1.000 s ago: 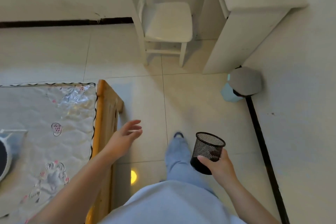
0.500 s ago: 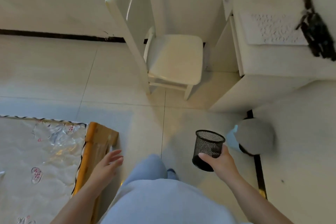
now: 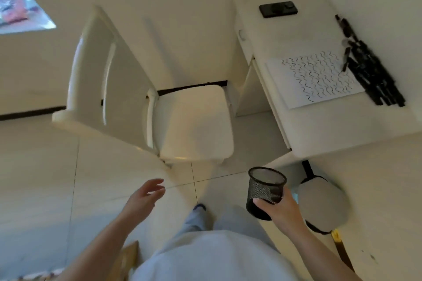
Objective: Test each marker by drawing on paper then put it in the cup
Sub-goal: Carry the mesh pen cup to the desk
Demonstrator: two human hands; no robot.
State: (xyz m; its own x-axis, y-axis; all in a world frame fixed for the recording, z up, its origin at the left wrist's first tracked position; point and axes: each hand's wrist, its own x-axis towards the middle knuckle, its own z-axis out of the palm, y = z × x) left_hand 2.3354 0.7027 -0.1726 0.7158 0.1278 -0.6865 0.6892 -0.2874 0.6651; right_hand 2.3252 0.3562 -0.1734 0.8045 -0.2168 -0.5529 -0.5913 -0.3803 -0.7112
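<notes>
place: home room | cues: tiled floor, white chair, small white desk

The right hand covers part of the mesh cup's near wall, the heaped black markers blur into one mass too small to count, and the surface is cut off at the right edge.

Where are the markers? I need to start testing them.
In the head view, the markers lie piled at upper right on the white desk, along the right edge of the paper.
</notes>
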